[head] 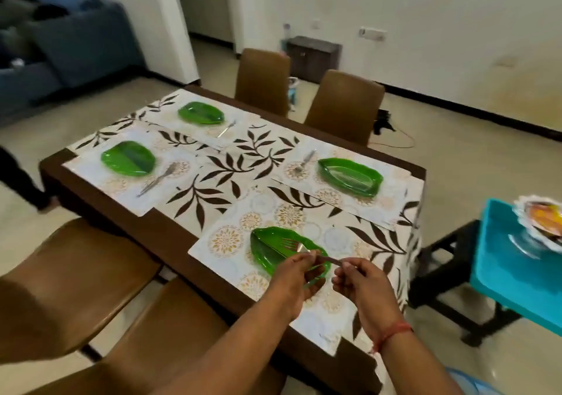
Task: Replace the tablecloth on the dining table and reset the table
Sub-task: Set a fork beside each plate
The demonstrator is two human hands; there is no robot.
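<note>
A leaf-print tablecloth (219, 163) covers the dark wooden dining table (170, 236), with pale placemats laid on it. Several green leaf-shaped plates sit on the mats: far (200, 112), left (128, 158), right (350, 176) and near (273, 248). A fork lies beside the far plate (226, 129), the left plate (158, 178) and the right plate (304, 160). Over the near plate both hands hold one fork (296, 247): my left hand (296, 273) pinches its middle, my right hand (357, 279) pinches the handle end.
Brown chairs stand at the far side (263, 81), (345, 105) and near side (70, 279). At the right, a blue tray (511, 273) on a dark stool (441, 260) carries a white dish (541, 221). A blue sofa (60, 47) is at back left.
</note>
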